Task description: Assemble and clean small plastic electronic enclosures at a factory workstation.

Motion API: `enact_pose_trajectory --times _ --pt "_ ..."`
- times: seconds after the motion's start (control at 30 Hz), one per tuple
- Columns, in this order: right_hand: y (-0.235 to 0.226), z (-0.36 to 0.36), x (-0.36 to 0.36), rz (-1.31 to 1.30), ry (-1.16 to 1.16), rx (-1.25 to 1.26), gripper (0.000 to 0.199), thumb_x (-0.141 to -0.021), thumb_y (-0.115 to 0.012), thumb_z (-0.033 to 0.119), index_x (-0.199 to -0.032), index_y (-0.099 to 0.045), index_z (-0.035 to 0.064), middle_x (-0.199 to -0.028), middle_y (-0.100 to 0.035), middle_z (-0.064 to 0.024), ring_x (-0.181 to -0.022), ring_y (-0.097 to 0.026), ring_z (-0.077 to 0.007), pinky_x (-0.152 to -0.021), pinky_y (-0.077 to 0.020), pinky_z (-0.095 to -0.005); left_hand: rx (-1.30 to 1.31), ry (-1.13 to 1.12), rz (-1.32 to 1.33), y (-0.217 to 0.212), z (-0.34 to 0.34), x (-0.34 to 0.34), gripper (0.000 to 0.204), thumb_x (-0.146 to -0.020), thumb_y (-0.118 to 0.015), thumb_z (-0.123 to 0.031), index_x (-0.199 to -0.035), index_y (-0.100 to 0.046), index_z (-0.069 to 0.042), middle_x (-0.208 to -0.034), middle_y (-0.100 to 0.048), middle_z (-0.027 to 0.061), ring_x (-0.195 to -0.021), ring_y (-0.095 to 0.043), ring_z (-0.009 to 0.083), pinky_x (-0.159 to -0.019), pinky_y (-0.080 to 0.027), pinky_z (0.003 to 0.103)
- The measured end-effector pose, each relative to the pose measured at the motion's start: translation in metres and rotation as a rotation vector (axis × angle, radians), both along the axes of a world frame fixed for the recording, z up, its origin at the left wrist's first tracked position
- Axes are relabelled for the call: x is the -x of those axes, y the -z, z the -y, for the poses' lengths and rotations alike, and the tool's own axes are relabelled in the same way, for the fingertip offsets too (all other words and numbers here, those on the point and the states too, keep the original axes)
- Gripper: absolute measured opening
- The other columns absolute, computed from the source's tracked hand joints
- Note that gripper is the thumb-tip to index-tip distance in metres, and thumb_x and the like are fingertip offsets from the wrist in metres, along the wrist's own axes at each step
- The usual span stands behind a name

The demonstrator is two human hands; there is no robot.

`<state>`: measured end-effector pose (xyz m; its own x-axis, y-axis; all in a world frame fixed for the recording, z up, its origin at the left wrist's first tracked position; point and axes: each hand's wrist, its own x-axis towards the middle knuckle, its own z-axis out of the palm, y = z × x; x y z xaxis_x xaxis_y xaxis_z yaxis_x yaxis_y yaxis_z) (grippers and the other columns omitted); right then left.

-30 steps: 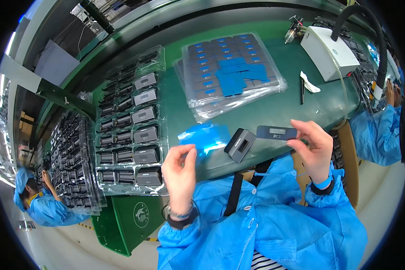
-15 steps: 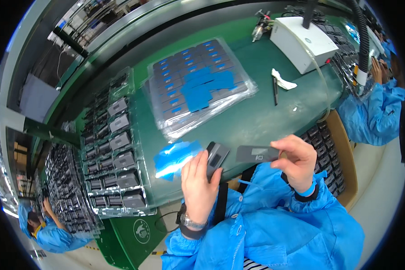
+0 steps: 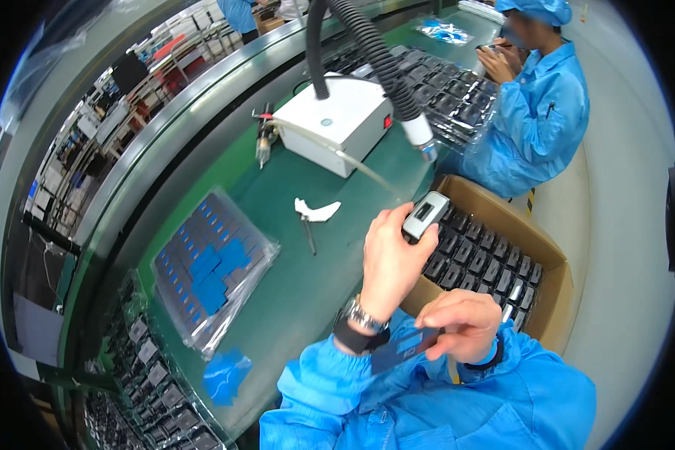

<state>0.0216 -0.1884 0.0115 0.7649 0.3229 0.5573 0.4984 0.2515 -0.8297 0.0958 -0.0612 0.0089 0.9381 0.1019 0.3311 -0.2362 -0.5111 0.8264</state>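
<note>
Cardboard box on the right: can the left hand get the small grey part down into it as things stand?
Probably yes. The left hand holds the grey part right above the open cardboard box, and nothing lies between; the right hand sits lower, holding a dark flat piece.

An electronics assembly line: a long green counter (image 3: 277,195), trays of small dark parts (image 3: 146,375), and a co-worker (image 3: 536,112) in blue cleanroom coat and cap.

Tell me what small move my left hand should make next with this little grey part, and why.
Probably lower the grey part into the cardboard box: the left hand holds it just over the box's rows of similar dark parts, while the right hand keeps a dark flat piece.
</note>
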Motion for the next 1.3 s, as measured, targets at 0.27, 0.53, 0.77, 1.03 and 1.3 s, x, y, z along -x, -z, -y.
enact_pose_trajectory --times 0.27,0.53,0.77,1.03,1.3 --pt "0.016 0.049 -0.013 -0.038 0.223 0.070 0.038 -0.063 -0.081 0.012 -0.095 -0.066 -0.0010 -0.082 -0.065 -0.0118 -0.069 -0.063 -0.0163 -0.061 -0.0497 -0.0248 -0.052 0.057 -0.018 0.019 0.021 -0.061 0.046 -0.070 -0.071 -0.023 -0.107 -0.061 0.002 -0.095 -0.062 0.0178 -0.079 -0.063 0.0256 -0.071 -0.050 0.033" --pt "0.018 0.046 -0.017 -0.037 0.176 0.024 0.039 -0.062 -0.082 0.013 -0.095 -0.067 -0.0011 -0.083 -0.065 -0.0122 -0.068 -0.063 -0.0153 -0.060 -0.0491 -0.0241 -0.035 0.101 0.007 0.006 0.033 -0.067 0.048 -0.070 -0.072 -0.023 -0.108 -0.060 0.003 -0.097 -0.063 0.0164 -0.078 -0.064 0.0220 -0.071 -0.050 0.031" --pt "0.026 0.043 -0.013 -0.107 0.174 -0.091 0.042 -0.062 -0.082 0.020 -0.094 -0.066 -0.0024 -0.080 -0.065 -0.0126 -0.070 -0.062 -0.0168 -0.062 -0.0483 -0.0248 0.123 0.017 -0.063 0.011 0.000 0.003 0.045 -0.069 -0.075 -0.015 -0.107 -0.059 0.001 -0.093 -0.062 0.0159 -0.083 -0.062 0.0259 -0.072 -0.049 0.032" --pt "0.042 0.024 -0.017 -0.187 0.176 -0.102 0.051 -0.067 -0.079 0.035 -0.097 -0.062 -0.0013 -0.084 -0.059 -0.0087 -0.072 -0.057 -0.0155 -0.063 -0.0426 -0.0255 0.663 -0.093 -0.270 0.020 -0.076 0.161 0.055 -0.070 -0.070 0.008 -0.121 -0.051 0.003 -0.119 -0.050 0.0115 -0.110 -0.051 0.0191 -0.095 -0.042 0.031" --pt "0.041 -0.034 -0.019 -0.298 -0.135 -0.057 0.049 -0.068 -0.080 0.026 -0.103 -0.060 -0.0023 -0.086 -0.054 -0.0054 -0.075 -0.052 -0.0120 -0.064 -0.0395 -0.0223 0.848 -0.304 -0.274 0.027 -0.105 0.222 0.057 -0.071 -0.068 0.010 -0.124 -0.047 0.004 -0.117 -0.053 0.0112 -0.110 -0.053 0.0209 -0.095 -0.042 0.033"
